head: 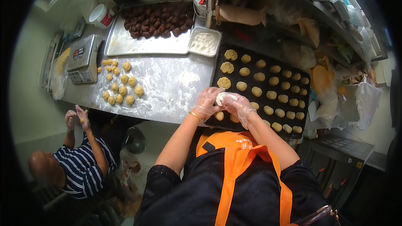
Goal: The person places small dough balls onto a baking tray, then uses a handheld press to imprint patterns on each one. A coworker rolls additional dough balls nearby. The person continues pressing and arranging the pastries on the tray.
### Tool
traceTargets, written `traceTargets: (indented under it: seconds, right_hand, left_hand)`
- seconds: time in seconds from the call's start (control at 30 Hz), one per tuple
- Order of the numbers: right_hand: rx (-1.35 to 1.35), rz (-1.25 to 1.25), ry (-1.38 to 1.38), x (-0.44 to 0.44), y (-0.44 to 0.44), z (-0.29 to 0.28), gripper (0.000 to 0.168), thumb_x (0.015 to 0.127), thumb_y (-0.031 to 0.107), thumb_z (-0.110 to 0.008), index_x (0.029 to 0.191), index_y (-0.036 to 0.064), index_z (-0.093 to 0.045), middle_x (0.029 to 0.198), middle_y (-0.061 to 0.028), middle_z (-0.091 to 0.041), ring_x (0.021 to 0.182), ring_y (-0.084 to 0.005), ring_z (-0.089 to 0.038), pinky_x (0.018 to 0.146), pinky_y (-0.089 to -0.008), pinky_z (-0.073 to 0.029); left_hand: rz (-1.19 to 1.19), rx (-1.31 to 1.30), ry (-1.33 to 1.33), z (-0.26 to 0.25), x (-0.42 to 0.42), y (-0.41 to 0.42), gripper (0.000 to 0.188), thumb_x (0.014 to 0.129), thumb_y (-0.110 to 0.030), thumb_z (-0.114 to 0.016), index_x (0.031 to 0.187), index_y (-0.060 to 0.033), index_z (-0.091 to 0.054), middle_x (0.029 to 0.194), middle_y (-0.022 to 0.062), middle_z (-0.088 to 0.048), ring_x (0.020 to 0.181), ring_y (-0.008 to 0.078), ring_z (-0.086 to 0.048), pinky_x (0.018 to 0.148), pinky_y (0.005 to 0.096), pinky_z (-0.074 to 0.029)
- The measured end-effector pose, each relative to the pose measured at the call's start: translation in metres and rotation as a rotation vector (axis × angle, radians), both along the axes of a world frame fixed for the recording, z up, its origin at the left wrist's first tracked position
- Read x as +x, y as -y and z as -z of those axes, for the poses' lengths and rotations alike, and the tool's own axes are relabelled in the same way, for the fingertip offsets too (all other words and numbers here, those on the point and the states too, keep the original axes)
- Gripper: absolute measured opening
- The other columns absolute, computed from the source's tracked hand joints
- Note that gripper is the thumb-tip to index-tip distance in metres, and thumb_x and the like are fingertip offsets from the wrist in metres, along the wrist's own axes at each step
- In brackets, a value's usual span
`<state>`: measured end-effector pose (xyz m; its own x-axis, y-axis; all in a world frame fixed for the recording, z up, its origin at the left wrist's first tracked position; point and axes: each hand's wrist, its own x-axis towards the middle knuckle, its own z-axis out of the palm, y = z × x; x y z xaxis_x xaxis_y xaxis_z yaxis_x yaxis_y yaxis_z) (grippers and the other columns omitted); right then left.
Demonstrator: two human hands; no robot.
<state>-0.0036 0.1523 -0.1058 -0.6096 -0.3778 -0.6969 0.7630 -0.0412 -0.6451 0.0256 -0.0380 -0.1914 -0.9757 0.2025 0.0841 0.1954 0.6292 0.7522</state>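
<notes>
Both my hands wear clear plastic gloves and meet over the left part of a black baking tray (267,64). Between them is a white mould (225,98), partly covered by fingers. My left hand (208,102) grips its left side, and my right hand (241,106) holds it from the right. Just beyond my hands lies a flower-patterned pressed pastry (224,83), with two more like it farther up the same column. Smooth dough balls (256,91) fill the other columns in rows. Close below my left hand sits another dough ball (219,115). What the mould contains is hidden.
A floured steel table (163,84) extends left, bearing several dough balls (123,90) and a scale (84,58). Behind are a metal tray (150,46) of dark filling balls (154,22) and a flour tub (204,41). A gloved co-worker (81,166) sits at left; a cluttered shelf (314,9) overhangs right.
</notes>
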Motion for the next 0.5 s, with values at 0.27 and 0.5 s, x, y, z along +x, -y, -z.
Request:
traceTargets:
  seconds: [0.27, 0.5]
  right_hand:
    - [0.004, 0.116, -0.001, 0.005, -0.008, -0.015, 0.044, 0.101, 0.024, -0.076, 0.136, 0.003, -0.062, 0.113, -0.0061, -0.071, 0.093, -0.008, -0.066, 0.085, -0.0228, -0.057]
    - [-0.562, 0.268, 0.077, 0.01, -0.052, -0.079, 0.072, 0.102, 0.045, -0.072, 0.15, -0.003, -0.046, 0.135, -0.0189, -0.055, 0.117, -0.0243, -0.062, 0.101, -0.0336, -0.057]
  left_hand:
    - [-0.052, -0.022, 0.029, 0.001, 0.005, -0.002, 0.085, 0.075, -0.027, -0.093, 0.151, -0.0135, -0.057, 0.133, 0.015, -0.069, 0.126, 0.0395, -0.06, 0.11, 0.0474, -0.049]
    - [-0.207, 0.044, -0.067, -0.015, 0.029, 0.014, 0.072, 0.084, -0.01, -0.084, 0.15, -0.0098, -0.056, 0.133, 0.0148, -0.069, 0.123, 0.0377, -0.061, 0.11, 0.0459, -0.049]
